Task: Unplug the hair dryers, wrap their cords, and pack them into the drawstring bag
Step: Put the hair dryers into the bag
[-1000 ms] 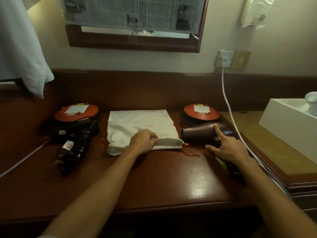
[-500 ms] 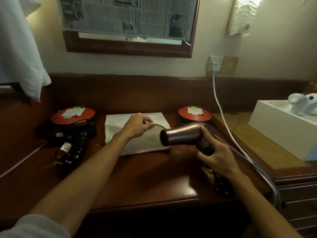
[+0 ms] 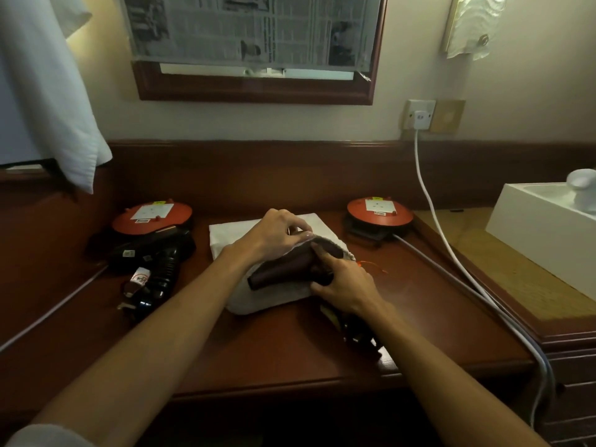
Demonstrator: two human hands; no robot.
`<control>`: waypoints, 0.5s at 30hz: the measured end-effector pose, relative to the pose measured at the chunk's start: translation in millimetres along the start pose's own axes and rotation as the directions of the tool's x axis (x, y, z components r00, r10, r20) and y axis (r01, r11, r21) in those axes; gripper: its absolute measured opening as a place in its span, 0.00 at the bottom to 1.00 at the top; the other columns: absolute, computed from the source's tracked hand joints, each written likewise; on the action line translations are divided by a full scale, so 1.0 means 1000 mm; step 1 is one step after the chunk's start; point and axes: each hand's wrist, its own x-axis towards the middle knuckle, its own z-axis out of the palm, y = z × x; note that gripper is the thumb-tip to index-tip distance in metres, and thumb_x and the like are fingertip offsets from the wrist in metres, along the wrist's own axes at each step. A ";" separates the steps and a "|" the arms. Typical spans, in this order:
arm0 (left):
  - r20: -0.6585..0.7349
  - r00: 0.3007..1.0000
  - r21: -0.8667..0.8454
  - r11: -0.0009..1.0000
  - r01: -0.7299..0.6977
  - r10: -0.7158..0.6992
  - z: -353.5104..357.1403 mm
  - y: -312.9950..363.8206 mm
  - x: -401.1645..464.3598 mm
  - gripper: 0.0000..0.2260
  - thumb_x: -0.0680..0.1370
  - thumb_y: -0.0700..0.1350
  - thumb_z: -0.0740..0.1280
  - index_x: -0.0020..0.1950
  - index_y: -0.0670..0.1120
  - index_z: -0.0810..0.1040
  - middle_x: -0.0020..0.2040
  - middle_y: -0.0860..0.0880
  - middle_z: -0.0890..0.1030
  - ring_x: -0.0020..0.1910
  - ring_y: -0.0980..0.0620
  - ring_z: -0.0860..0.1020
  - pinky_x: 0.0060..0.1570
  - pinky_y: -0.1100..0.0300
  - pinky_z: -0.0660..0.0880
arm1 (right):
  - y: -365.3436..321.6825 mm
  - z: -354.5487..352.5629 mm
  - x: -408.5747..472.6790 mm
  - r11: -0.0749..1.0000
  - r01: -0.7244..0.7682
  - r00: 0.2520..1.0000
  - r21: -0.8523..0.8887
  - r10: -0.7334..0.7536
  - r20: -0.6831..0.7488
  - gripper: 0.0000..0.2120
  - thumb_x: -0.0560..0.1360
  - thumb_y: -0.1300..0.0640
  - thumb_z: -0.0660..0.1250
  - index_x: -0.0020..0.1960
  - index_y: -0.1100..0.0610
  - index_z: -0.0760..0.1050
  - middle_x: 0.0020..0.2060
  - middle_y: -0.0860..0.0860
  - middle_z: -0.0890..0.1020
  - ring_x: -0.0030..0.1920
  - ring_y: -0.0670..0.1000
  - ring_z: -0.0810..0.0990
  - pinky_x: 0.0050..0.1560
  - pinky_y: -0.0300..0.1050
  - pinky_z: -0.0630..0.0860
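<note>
A white drawstring bag [image 3: 229,235] lies mid-desk. My left hand [image 3: 274,233] pinches the bag's upper rim and holds its mouth lifted. My right hand [image 3: 343,280] grips a dark brown hair dryer [image 3: 283,271], whose barrel lies across the bag's opening, nozzle pointing left. Its handle and wrapped cord are mostly hidden under my right hand and wrist. The bag's orange drawstring [image 3: 371,266] trails to the right. A second, black hair dryer [image 3: 158,269] with its cord bundled lies on the desk to the left.
Two round orange-topped cord reels stand at the back, one at the left [image 3: 151,216] and one at the right [image 3: 380,209]. A white cable [image 3: 432,201] runs from a wall socket [image 3: 419,116] down the right edge. A white box [image 3: 545,230] stands far right.
My right hand lifted the brown hair dryer from the desk's right side and brought it left onto the bag. My left hand raised the bag's rim, opening its mouth.
</note>
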 end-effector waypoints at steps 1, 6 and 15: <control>-0.013 1.000 -0.003 1.000 -0.002 0.002 -0.001 -0.001 -0.001 0.10 0.79 0.51 0.71 0.57 0.49 0.86 0.46 0.55 0.81 0.44 0.58 0.77 0.41 0.65 0.71 | 0.001 -0.001 0.002 1.000 -0.022 0.999 0.019 0.021 0.038 0.42 0.74 0.39 0.68 0.80 0.36 0.48 0.69 0.54 0.75 0.67 0.57 0.75 0.60 0.52 0.76; -0.070 0.997 -0.008 0.999 -0.046 0.045 -0.004 0.003 0.003 0.08 0.80 0.47 0.70 0.55 0.48 0.86 0.46 0.54 0.82 0.42 0.59 0.78 0.42 0.65 0.72 | 0.007 0.000 -0.030 0.990 -0.120 0.970 0.067 0.103 0.221 0.50 0.72 0.35 0.70 0.80 0.38 0.38 0.78 0.56 0.58 0.73 0.61 0.68 0.69 0.58 0.72; -0.111 0.992 -0.054 0.996 -0.067 0.061 0.008 0.023 -0.007 0.07 0.80 0.47 0.71 0.54 0.48 0.86 0.44 0.57 0.79 0.40 0.65 0.76 0.40 0.72 0.67 | 0.000 0.027 -0.034 0.941 -0.157 0.981 0.299 0.184 -0.063 0.43 0.71 0.48 0.72 0.79 0.39 0.54 0.66 0.55 0.69 0.65 0.58 0.74 0.63 0.57 0.78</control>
